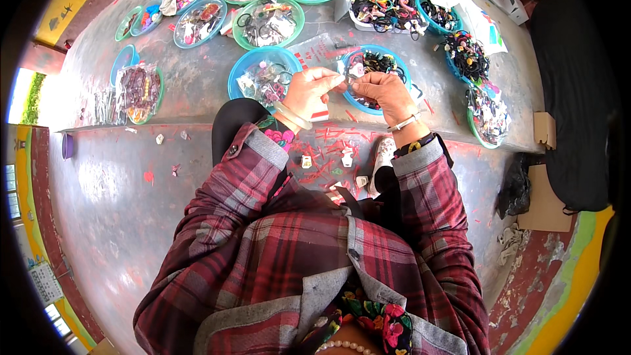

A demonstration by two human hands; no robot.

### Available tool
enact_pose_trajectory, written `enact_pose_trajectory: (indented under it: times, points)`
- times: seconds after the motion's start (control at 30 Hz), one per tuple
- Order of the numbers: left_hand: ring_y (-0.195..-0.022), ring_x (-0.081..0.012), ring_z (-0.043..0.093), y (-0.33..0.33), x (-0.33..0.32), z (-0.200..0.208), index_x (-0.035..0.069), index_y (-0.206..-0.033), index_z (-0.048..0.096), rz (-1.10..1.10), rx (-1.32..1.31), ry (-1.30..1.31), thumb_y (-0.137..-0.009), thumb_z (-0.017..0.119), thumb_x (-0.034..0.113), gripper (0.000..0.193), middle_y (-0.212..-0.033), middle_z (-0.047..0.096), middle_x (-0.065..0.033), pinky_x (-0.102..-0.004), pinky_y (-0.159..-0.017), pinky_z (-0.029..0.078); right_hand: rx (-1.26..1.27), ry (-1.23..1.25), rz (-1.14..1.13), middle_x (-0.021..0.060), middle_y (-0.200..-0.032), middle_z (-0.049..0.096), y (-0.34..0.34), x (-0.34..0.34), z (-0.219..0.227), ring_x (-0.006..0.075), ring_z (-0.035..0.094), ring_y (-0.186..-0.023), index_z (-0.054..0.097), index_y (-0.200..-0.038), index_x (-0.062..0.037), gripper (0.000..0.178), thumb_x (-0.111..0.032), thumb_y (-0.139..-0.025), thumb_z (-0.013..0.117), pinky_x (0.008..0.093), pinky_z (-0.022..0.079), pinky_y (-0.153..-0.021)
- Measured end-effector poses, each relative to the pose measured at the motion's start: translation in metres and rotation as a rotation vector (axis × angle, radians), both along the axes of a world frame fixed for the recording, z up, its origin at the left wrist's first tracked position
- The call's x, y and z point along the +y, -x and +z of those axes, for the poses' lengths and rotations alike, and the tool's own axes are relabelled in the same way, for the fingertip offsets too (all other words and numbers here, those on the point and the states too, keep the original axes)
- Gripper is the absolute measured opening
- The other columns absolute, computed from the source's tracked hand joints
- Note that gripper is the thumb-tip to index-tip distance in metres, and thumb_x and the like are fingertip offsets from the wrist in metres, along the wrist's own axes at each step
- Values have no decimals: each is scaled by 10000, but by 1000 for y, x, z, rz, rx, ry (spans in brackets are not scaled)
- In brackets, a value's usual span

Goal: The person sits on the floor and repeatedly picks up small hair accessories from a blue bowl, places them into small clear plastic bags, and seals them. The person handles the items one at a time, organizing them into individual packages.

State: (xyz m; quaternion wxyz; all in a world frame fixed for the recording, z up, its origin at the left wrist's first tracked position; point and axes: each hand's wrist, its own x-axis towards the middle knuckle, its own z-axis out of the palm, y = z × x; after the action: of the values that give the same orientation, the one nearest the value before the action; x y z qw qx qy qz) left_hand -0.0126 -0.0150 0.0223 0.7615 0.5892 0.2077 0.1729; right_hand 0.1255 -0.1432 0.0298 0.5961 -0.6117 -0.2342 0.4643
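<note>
My left hand (307, 94) and my right hand (386, 94) meet in front of me above the baskets, each with thumb and forefinger pinched. Between the fingertips is a small dark hair tie (349, 81) with a pale bit by it; its details are too small to make out. Below my left hand stands a blue basket (234, 85) with bagged hair ties. Under my right hand is another blue basket (406, 73), filled with dark hair ties and small coloured charms, partly covered by the hand.
A green basket (301, 26) and several others stand on the raised grey ledge (197, 79). To the right lie a white tray (358, 25) and heaps of black hair ties (468, 56). Red scraps (322, 158) litter the lower floor. A black bag (514, 184) sits by cardboard (549, 204).
</note>
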Motion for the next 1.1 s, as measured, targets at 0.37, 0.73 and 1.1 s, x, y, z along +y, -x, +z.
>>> enact_pose_trajectory:
  times: [0.37, 0.73, 1.1]
  points:
    - [-557, -45, 462, -2, 1, -8, 41, -746, 572, 20, -30, -13, -783, 662, 154, 149, -695, 605, -28, -183, -515, 373, -23, 0, 38, 23, -750, 638, 1, 1, -4, 73, 565, -643, 646, -844, 1, 122, -92, -767, 666, 188, 426, -589]
    - [-550, -56, 471, -2, 2, -11, 43, -735, 560, 23, -66, -76, -776, 679, 190, 193, -694, 585, -23, -189, -512, 375, 28, -56, 21, 13, -704, 618, 8, 1, 8, 71, 511, -628, 653, -775, 0, 79, -65, -734, 672, 214, 396, -594]
    - [-568, -55, 469, -7, 1, -18, 35, -807, 567, 28, -61, 23, -791, 661, 190, 183, -689, 567, -7, -190, -521, 380, -20, -141, -85, 6, -660, 593, 11, 6, 8, 70, 515, -626, 590, -650, -25, 103, 13, -693, 675, 211, 402, -596]
